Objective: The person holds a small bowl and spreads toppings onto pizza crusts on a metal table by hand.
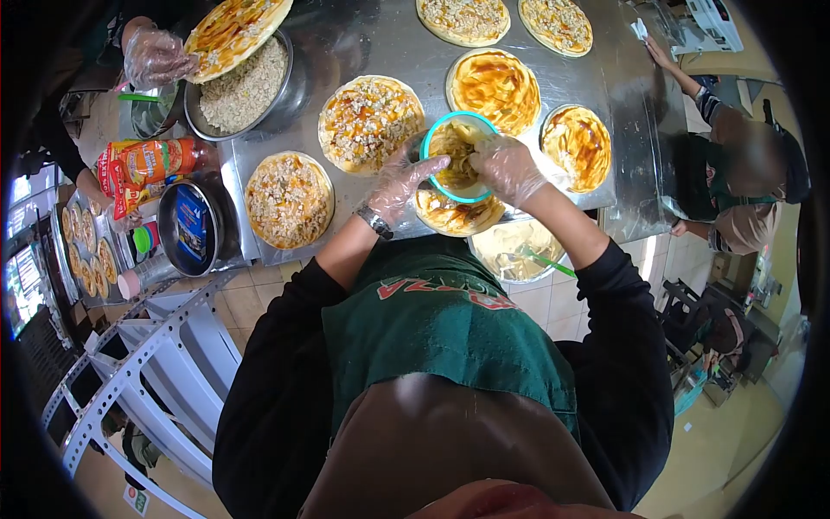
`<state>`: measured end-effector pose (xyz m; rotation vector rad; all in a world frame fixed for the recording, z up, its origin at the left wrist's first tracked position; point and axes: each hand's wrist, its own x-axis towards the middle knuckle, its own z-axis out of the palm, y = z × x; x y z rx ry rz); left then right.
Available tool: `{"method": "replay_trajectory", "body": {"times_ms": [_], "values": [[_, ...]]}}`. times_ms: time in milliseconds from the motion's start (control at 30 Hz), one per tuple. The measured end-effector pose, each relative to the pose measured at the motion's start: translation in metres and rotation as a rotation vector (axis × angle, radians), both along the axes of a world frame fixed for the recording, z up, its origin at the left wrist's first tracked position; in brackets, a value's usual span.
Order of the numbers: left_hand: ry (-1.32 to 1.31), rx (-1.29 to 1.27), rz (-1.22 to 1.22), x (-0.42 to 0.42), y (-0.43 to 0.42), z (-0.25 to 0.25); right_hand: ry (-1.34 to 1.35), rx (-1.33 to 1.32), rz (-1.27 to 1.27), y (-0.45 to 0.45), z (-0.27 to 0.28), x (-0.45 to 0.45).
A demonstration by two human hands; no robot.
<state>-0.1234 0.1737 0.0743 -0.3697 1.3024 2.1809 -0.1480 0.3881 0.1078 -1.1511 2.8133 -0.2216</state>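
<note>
My left hand point(405, 180), in a clear plastic glove, grips the near left side of a bowl point(426, 147) with a teal rim, thumb over the edge. Inside the bowl lies a soft, yellowish-brown shredded topping point(451, 164). My right hand point(512, 169), gloved too, reaches over the bowl's right rim with its fingers bunched together; what they hold is hidden. Partly beneath the bowl sits a sauced pizza base point(458, 219) at the table's near edge. Two more sauced bases, one behind the bowl point(494, 91) and one to its right point(577, 149), carry brown sauce.
Crumb-topped pizzas point(372, 124) stand left and at the back of the metal table point(359, 39). A co-worker's gloved hand point(158, 59) tilts a pizza over a metal bowl point(192, 117) of crumbs. Below the near edge is a pale-cream bowl point(510, 251). Another person point(735, 173) stands at right.
</note>
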Motion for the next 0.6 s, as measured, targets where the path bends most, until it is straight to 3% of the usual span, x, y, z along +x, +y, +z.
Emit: {"method": "replay_trajectory", "body": {"times_ms": [133,200,267,367,400,500,600], "values": [[0.014,-0.034,-0.064,-0.002,0.001,0.006,0.062,0.251,-0.028,-0.009,-0.008,0.002],[-0.01,0.013,-0.028,-0.002,0.002,0.011,0.002,0.064,-0.093,-0.004,-0.003,-0.005],[-0.009,0.031,-0.029,-0.002,0.001,0.002,-0.071,0.038,-0.144,0.004,-0.002,-0.013],[-0.019,0.05,-0.038,-0.007,0.001,-0.002,-0.548,-0.252,-0.291,0.012,0.031,-0.03],[-0.03,0.048,-0.044,-0.009,0.002,-0.003,-0.547,-0.249,-0.29,0.015,0.035,-0.033],[-0.048,0.053,-0.046,-0.018,0.004,-0.008,-0.98,-0.59,-0.563,0.029,0.03,-0.051],[-0.052,0.079,-0.026,-0.028,0.006,-0.016,-0.915,-0.694,-0.625,0.041,0.03,-0.08]]}}
